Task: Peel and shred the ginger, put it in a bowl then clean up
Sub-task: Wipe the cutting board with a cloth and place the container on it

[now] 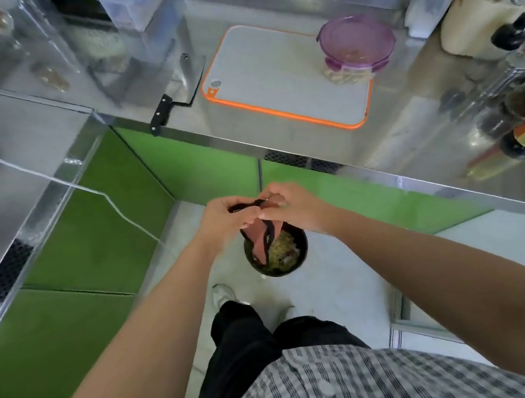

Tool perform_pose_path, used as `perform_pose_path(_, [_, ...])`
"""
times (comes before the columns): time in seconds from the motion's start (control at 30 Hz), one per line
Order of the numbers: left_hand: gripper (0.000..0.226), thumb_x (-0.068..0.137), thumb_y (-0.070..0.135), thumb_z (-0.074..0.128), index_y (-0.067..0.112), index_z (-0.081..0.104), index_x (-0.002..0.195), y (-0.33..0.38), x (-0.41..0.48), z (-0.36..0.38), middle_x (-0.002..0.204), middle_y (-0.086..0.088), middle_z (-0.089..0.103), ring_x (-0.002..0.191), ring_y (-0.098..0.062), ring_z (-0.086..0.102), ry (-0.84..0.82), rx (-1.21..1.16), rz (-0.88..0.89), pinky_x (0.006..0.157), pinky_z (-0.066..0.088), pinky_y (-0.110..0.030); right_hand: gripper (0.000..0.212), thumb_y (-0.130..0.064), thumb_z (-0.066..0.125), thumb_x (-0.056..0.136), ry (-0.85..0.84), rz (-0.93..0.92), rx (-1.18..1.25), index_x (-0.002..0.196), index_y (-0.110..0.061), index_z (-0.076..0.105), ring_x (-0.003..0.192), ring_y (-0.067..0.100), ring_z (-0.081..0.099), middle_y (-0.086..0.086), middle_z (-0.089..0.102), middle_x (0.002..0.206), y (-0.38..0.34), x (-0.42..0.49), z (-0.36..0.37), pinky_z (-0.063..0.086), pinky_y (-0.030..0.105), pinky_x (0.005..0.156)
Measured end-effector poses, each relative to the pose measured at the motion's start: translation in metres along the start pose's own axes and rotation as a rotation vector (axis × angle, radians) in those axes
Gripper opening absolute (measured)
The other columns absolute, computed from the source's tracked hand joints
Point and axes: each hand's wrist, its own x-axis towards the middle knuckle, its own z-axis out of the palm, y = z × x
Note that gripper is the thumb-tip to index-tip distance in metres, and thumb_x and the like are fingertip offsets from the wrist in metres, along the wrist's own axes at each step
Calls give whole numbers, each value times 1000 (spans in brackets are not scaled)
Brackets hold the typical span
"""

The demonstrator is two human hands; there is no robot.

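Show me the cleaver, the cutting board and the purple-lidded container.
cleaver (194, 77): head view, on the flat of the blade.
cutting board (271, 90): head view, on its bare grey middle.
purple-lidded container (355, 36): head view, on the lid's centre.

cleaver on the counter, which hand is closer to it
Left. The left hand, holding a dark tool over the bin, is below the cleaver, on its side; the right hand is beside it, farther right.

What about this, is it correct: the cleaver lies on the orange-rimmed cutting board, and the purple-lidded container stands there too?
Not quite. In the head view the cleaver lies on the steel counter, left of the orange-rimmed cutting board, not on it. The purple-lidded container does stand there.
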Motion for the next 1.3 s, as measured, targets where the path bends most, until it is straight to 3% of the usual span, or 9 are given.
perform_pose_path(0.17, [7,85,-2,66,5,66,87,-9,-19,-28,63,2,68,55,-4,59,178,-179,-4,59,47,-16,16,-17,72,82,39,-64,-1,80,-16,56,64,11,51,-4,58,70,-20,13,22,39,28,63])
perform_pose_path(0.27, [7,88,2,64,8,67,85,-16,-26,-47,71,-2,66,61,-8,57,227,-255,-19,61,45,-19,17,-18,73,81,-16,-95,-3,80,-13,57,66,14,49,1,57,72,-32,19,34,36,28,63])
perform_pose_path(0.43, [15,90,5,60,14,67,81,-13,-32,-72,72,2,65,67,-7,59,305,-264,39,64,45,-20,18,-35,64,89,-131,-90,70,94,-17,66,66,-3,54,-14,61,73,-56,27,50,38,14,66])
perform_pose_path(0.53, [11,89,10,65,16,67,81,-5,-35,-91,77,0,65,72,-10,58,355,-260,100,69,45,-23,10,-31,65,89,-100,-123,135,89,-21,67,77,5,62,-7,67,80,-77,40,59,45,23,78])
perform_pose_path(0.67, [16,91,19,64,5,62,100,9,-32,-123,96,-13,67,86,-21,62,393,-356,148,82,49,-34,7,-14,67,88,-76,-157,290,83,-17,62,73,10,56,-2,61,77,-121,67,73,44,19,72])
perform_pose_path(0.83, [25,88,13,67,3,62,111,24,-21,-185,109,-10,69,99,-20,64,301,-41,190,88,49,-24,8,-12,69,85,-27,-201,423,85,-17,64,74,10,61,-2,65,76,-186,121,90,47,23,77])
perform_pose_path(0.97, [19,84,22,71,4,70,89,46,-2,-253,85,-15,68,77,-24,61,427,22,312,83,50,-45,8,-13,68,87,23,-245,504,92,-12,62,67,5,61,-2,65,75,-249,170,102,47,16,68])
perform_pose_path(1.1, [26,78,43,66,20,63,66,92,15,-314,62,3,56,61,-14,49,626,93,413,63,39,-33,7,-20,66,89,81,-308,545,89,-15,61,67,5,57,-3,63,76,-320,223,108,44,19,65])
perform_pose_path(1.3, [17,90,28,64,25,56,75,167,48,-398,65,13,54,62,-3,49,897,177,556,64,39,-28,6,-15,65,89,111,-374,689,87,-18,60,67,9,53,-1,60,78,-425,295,97,40,22,59])
